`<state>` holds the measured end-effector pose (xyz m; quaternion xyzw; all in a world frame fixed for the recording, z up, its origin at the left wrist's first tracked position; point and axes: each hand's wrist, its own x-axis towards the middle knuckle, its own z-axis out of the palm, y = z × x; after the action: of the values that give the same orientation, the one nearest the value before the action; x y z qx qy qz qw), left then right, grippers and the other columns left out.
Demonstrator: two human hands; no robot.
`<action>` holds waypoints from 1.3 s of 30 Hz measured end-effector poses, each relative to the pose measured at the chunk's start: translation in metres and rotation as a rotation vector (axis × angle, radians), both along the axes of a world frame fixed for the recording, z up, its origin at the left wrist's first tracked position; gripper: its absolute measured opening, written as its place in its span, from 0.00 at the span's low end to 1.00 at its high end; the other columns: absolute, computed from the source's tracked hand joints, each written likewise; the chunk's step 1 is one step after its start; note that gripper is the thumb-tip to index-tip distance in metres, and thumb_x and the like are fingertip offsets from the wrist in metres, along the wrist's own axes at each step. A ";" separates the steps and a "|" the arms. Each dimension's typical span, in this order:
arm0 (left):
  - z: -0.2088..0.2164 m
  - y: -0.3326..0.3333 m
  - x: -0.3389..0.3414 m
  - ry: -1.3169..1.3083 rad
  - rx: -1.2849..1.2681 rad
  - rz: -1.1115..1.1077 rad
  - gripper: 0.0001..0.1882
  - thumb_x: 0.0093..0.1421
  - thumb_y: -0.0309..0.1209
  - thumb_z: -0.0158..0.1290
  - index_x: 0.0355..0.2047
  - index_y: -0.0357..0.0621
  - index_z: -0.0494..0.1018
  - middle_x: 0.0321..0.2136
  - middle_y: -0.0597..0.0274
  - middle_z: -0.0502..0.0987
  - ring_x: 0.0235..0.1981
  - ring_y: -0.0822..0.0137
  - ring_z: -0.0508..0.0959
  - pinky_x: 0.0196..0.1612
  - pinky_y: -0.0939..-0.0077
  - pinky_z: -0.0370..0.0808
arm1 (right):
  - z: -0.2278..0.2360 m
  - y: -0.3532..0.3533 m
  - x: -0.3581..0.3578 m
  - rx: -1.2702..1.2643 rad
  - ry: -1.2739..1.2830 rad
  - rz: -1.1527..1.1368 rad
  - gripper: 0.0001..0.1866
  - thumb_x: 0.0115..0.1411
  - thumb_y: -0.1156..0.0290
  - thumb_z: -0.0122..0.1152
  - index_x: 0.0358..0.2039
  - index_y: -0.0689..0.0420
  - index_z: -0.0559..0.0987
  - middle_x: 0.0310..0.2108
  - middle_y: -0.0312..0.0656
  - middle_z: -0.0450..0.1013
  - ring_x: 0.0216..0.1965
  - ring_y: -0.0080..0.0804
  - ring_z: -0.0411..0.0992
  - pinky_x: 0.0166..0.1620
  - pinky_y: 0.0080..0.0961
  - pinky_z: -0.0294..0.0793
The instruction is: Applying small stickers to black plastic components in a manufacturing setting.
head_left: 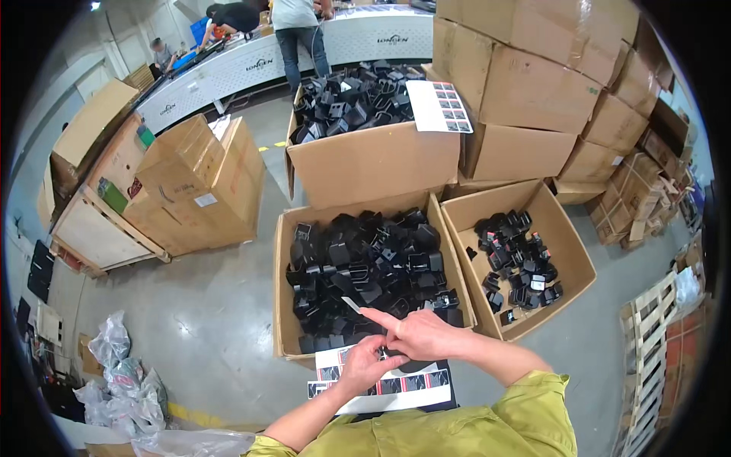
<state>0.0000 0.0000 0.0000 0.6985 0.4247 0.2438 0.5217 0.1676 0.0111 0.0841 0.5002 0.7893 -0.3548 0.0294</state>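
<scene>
My left hand point(361, 369) is closed at the front edge of the middle carton, its fingers bent around a black plastic part point(387, 353) that is mostly hidden. Against that part, from the right, my right hand point(426, 336) curls its thumb and lower fingers. Its index finger points out to the left, and a small pale strip point(352, 305), which looks like a sticker, stands at the fingertip. Beneath both hands lies a white sheet of printed labels point(426, 391). Just beyond, many black plastic parts point(365, 255) fill the middle carton point(281, 305).
An open carton point(567, 263) at the right holds fewer black parts, some carrying labels. Behind stands another full carton point(373, 164), with a label sheet point(440, 107) on its edge. Stacked cartons point(533, 84) rise at the far right. Plastic bags point(126, 381) lie left. People work at a long bench.
</scene>
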 end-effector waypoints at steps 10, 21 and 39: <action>-0.006 -0.033 -0.028 -0.634 -0.481 0.344 0.07 0.51 0.24 0.56 0.31 0.40 0.70 0.27 0.69 0.74 0.27 0.81 0.70 0.33 0.87 0.68 | -0.059 -0.054 -0.016 -0.133 1.082 -0.706 0.50 0.45 0.71 0.66 0.60 0.60 0.41 0.50 0.52 0.60 0.48 0.32 0.63 0.50 0.30 0.64; 0.032 -0.047 -0.046 -0.701 -0.429 0.100 0.17 0.58 0.29 0.47 0.46 0.37 0.62 0.41 0.61 0.71 0.43 0.72 0.70 0.47 0.78 0.66 | -0.040 -0.066 -0.039 -0.074 0.926 -0.654 0.49 0.47 0.70 0.64 0.60 0.60 0.40 0.38 0.46 0.68 0.40 0.28 0.68 0.44 0.24 0.67; 0.026 -0.044 -0.061 -0.617 -0.314 0.225 0.15 0.63 0.33 0.40 0.45 0.34 0.63 0.36 0.62 0.72 0.37 0.77 0.69 0.42 0.82 0.67 | -0.016 -0.077 -0.053 -0.229 1.154 -0.765 0.04 0.51 0.77 0.59 0.26 0.62 0.74 0.21 0.36 0.71 0.21 0.18 0.69 0.27 0.14 0.70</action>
<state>-0.0610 -0.0439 0.0261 0.4523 0.3538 0.4307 0.6962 0.1142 -0.0654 0.0680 0.4684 0.4050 -0.6299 -0.4689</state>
